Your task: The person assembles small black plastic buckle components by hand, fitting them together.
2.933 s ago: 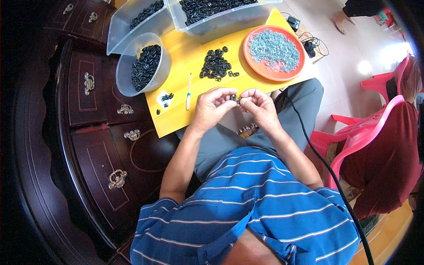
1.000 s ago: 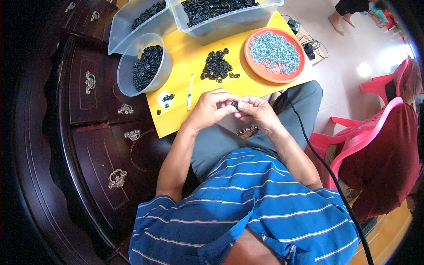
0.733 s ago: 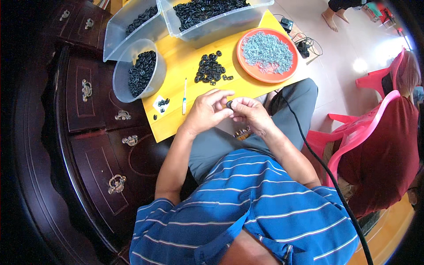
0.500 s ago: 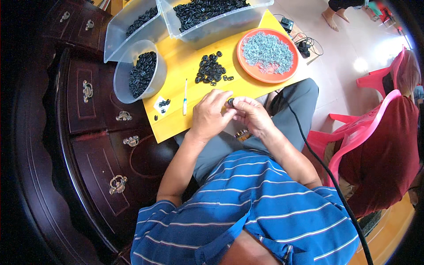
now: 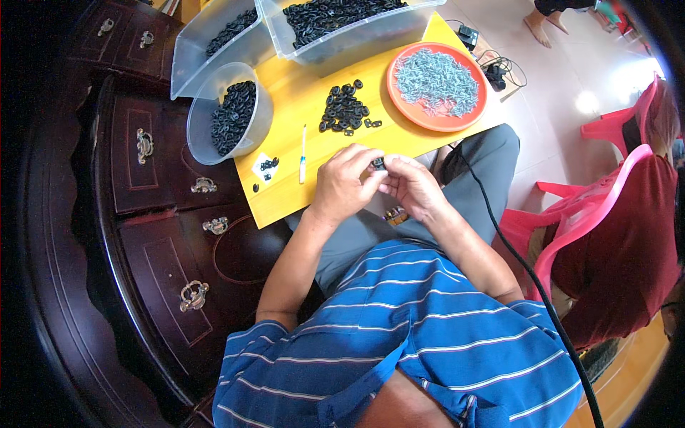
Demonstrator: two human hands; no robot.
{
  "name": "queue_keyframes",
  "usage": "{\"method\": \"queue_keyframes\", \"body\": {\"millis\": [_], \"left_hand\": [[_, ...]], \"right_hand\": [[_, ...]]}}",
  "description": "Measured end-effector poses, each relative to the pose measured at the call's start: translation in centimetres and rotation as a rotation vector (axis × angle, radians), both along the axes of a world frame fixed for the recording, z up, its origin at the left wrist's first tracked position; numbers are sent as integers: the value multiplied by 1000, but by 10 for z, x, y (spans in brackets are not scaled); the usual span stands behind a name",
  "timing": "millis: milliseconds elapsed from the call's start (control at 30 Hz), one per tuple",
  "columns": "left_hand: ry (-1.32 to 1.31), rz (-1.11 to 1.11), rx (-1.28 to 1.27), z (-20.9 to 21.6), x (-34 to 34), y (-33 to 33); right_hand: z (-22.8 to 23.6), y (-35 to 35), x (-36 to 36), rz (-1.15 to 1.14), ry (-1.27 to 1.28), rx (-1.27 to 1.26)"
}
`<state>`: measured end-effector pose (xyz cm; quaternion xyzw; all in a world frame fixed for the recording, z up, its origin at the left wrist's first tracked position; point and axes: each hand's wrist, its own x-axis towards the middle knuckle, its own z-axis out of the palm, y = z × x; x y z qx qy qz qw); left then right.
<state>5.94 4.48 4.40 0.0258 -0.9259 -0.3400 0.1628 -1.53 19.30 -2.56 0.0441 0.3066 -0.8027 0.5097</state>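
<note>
Both hands meet over my lap at the near edge of the yellow table (image 5: 278,200). Between the fingertips of my left hand (image 5: 342,182) and my right hand (image 5: 414,184) is a small black oval part (image 5: 378,163), pinched from both sides. Just beyond my hands lies a loose pile of similar black parts (image 5: 344,108). A slim white-and-blue screwdriver (image 5: 302,160) rests left of my left hand. Beside it, a few black pieces (image 5: 268,165) sit on a white paper square.
An orange plate (image 5: 394,96) of small silvery screws stands at the right. A round clear tub (image 5: 196,125) and rectangular clear bins (image 5: 314,53) hold more black parts. Dark drawers (image 5: 143,182) flank the left. A person sits on a pink chair (image 5: 564,228); a black cable (image 5: 514,250) hangs nearby.
The black part has turned between my fingertips, and my right fingers have shifted slightly around it. My left hand holds nearly the same pose. The whole view has moved slightly.
</note>
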Motion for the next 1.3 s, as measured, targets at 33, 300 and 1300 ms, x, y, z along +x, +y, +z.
{"method": "queue_keyframes", "body": {"millis": [33,300,1300], "left_hand": [[-1,1,-1,1,0,0],[-5,20,137,-2,-2,1],[83,119,-46,-11,-9,9]], "right_hand": [[0,0,0,1,-1,-1],[3,-5,5,-58,120,52],[9,-12,1,-133,168,85]]}}
